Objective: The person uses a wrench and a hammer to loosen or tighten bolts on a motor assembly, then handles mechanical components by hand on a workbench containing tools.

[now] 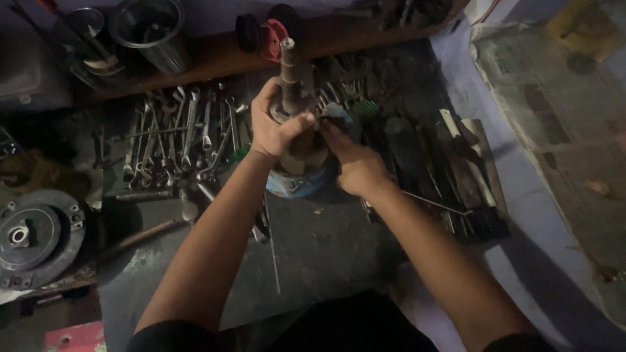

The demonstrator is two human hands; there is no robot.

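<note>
A single head-worn camera looks steeply down from close above the dark desk point(326, 248), facing forward along both forearms toward the far shelf point(215, 58).

I am in a repair workshop, dim and oily. The dark surface point(313, 248) before me is stained, and a heap of spanners point(179, 133) lies spread across it beside rows of hand tools point(450, 163) on my right. A round metal machine part point(32, 238) sits at my left, and metal tins point(153, 32) stand on a wooden shelf point(215, 58) at the back. Old newspaper point(554, 98) covers the far right.
</note>
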